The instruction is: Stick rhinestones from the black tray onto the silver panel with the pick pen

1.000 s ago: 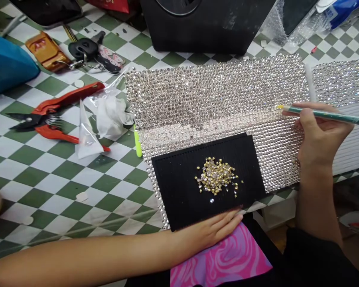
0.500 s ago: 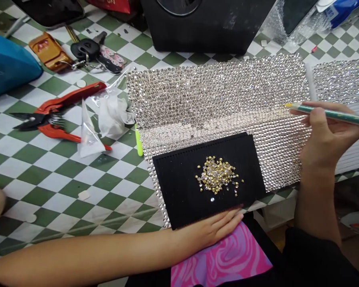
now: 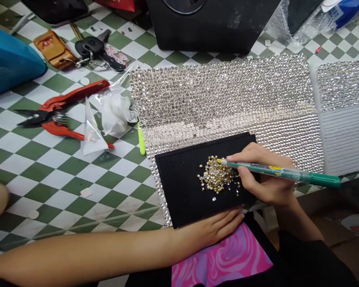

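Plenty of sparkle down, more apparently to go

And it's the right hand (image 3: 266, 175) at the pile, thumb and fingers pinching a green pen-like tool (image 3: 290, 174), its yellow tip (image 3: 221, 161) right at the gold-backed stones (image 3: 217, 177). Touching? Can't quite tell. That heap sits on the black tray (image 3: 182, 187), itself lying over the near part of the stone-covered sheet (image 3: 221, 93).

Down at the tray's near edge, the left hand (image 3: 219, 225) lies flat, fingers together, thumb hidden; whether it grips, I can't tell.

The scoreboard: stones fill the sheet's far section, and silvery rows line the near side. Between them runs 1 pale band (image 3: 173, 133), seemingly unfinished. Over right, the 2nd sheet (image 3: 344, 87) has stones only on its far part; its white ridged strips (image 3: 344, 139) look bare.
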`<state>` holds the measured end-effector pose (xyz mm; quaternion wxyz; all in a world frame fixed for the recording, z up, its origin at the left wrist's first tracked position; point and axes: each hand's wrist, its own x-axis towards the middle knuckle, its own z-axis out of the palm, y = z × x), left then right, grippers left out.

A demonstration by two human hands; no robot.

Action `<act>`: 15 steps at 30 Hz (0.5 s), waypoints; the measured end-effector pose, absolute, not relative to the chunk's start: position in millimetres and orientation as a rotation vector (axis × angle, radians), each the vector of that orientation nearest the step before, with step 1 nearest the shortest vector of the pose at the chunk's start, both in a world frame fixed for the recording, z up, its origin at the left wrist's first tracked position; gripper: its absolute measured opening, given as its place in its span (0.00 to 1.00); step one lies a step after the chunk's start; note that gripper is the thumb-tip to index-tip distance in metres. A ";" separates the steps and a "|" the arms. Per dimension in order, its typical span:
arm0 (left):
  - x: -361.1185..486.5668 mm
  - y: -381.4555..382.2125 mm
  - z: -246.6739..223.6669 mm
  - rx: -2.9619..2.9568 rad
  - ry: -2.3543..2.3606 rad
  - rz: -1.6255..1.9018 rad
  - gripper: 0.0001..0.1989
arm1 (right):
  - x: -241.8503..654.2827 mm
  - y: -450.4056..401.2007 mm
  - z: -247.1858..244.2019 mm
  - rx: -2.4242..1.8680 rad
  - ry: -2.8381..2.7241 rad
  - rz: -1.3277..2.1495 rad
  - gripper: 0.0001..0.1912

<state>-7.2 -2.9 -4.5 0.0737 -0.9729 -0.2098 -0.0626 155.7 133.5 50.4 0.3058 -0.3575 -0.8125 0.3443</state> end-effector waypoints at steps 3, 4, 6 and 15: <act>-7.1 -3.9 -5.0 -2.918 -0.638 -0.187 0.30 | 153.0 134.6 48.6 -0.940 -2.152 0.894 0.17; -6.9 -4.5 -5.4 -2.919 -0.645 -0.190 0.30 | 153.0 134.8 48.4 -0.941 -2.149 0.888 0.17; -6.3 -5.9 -6.5 -2.927 -0.653 -0.197 0.30 | 153.1 134.6 47.8 -0.948 -2.144 0.885 0.18; -7.2 -1.9 -2.6 -2.905 -0.586 -0.134 0.29 | 162.2 134.0 56.6 -1.100 -1.967 0.896 0.17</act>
